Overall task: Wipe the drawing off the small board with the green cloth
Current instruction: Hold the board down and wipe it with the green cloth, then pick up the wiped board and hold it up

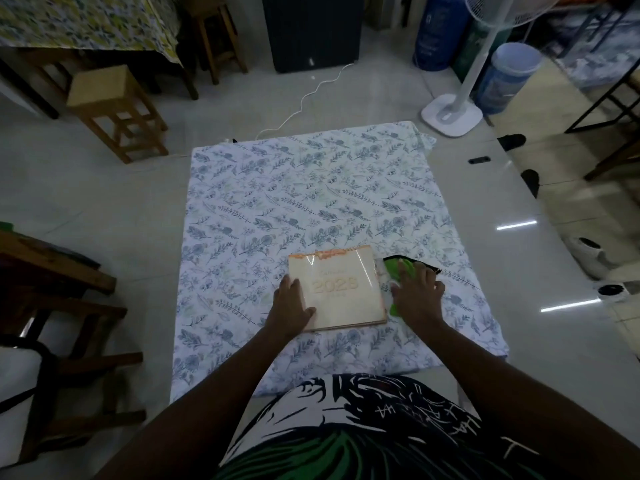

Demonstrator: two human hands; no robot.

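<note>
Pale glossy floor tiles fill the room, and a floral sheet (311, 202) lies spread across them in front of the person. At the sheet's near edge, toward six o'clock, rests the small board (341, 289), a cream square with a faint "2023" on its face and a spiral-like binding along its far edge; no clear drawing can be made out under the glare. The left hand (291, 306) lies flat on the board's nine o'clock edge, fingers (294, 287) spread and pressing rather than gripping, steadying it. Just beside the board at three o'clock, the right hand (417, 292) rests on the green cloth (403, 268), which seems to lie over something dark; its fingers are loosely spread over the fabric and not yet closed round it.

By the look of it, the step in hand is picking up the cloth, with wiping not yet begun. The next move would call for bunching the cloth into the right hand, carrying it toward nine o'clock onto the board's face, and rubbing with even pressure while the left hand holds the board from sliding on the soft sheet.
</note>
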